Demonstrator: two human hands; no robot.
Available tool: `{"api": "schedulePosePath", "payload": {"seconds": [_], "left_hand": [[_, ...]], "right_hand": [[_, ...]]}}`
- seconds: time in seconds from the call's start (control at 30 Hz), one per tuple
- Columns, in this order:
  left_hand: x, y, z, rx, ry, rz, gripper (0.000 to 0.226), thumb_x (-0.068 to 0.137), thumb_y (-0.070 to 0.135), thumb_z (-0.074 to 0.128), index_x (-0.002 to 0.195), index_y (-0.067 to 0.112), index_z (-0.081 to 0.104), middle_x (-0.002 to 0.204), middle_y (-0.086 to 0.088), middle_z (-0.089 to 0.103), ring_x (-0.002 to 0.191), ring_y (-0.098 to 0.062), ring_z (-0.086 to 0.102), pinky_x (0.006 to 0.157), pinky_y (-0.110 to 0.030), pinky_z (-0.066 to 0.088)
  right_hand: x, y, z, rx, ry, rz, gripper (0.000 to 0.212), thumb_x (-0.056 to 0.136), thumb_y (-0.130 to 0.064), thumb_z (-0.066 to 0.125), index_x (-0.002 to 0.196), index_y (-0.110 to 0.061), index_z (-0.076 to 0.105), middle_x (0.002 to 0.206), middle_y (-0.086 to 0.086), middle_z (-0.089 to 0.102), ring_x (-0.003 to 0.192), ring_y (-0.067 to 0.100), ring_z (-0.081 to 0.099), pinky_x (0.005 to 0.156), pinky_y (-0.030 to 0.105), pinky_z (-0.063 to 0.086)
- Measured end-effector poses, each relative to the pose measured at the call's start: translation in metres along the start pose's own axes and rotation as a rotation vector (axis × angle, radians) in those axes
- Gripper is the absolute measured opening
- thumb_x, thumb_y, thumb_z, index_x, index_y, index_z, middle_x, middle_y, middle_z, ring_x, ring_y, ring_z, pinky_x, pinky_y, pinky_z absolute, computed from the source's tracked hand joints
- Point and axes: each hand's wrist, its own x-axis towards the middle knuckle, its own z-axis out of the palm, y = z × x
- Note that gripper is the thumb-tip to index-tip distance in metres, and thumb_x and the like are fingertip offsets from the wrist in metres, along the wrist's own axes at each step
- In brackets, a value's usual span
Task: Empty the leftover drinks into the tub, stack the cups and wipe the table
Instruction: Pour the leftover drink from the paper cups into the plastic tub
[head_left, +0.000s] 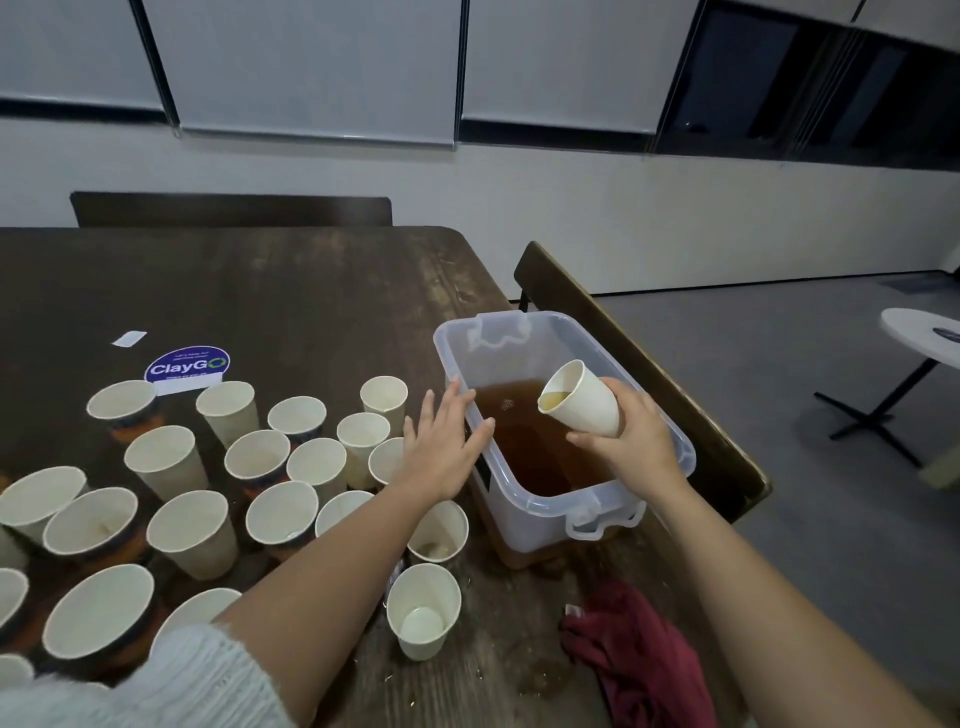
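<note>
1. Behind the dark wooden tabletop (291, 291) I see a pale wall with lowered blinds and a grey floor on the right side.
2. On the right edge of the tabletop stands the tub (524, 512), a clear plastic box with rounded corners and clip handles; brown liquid lies in its bottom. I judge it heavy and sloshing now, so it is better left where it is.
3. Left of the tub stands a crowd of paper cups (192, 530), upright and near each other, some touching. They look light, thin and easy to crush, so I would take each one around the middle of the wall, gently.
4. A dark red cloth (639, 654), soft and crumpled, lies on the tabletop near me, just beside the tub.
5. My left hand (441, 457) is flat with straight fingers, resting on the near long rim of the tub and holding nothing.
6. My right hand (631, 441) has its grip curled around the base of the tilted cup (579, 397), held over the tub, mouth turned down to the left; yellowish drink sits at the lip.
</note>
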Motion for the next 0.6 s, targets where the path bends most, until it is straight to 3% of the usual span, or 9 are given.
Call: {"api": "schedulePosePath", "payload": {"seconds": [0.6], "left_hand": [[0.003,0.002,0.012,-0.069,0.039,-0.027,0.049,0.102,0.042,0.029,0.149,0.028,0.022,0.162,0.008,-0.003,0.149,-0.022,-0.004,0.119,-0.054,-0.001]], "right_hand": [[0.002,0.004,0.007,-0.053,-0.012,0.015,0.071,0.074,-0.033,0.083,0.135,-0.027,0.047,0.130,0.000,0.049,0.118,0.017,0.046,0.090,0.031,0.040]]}}
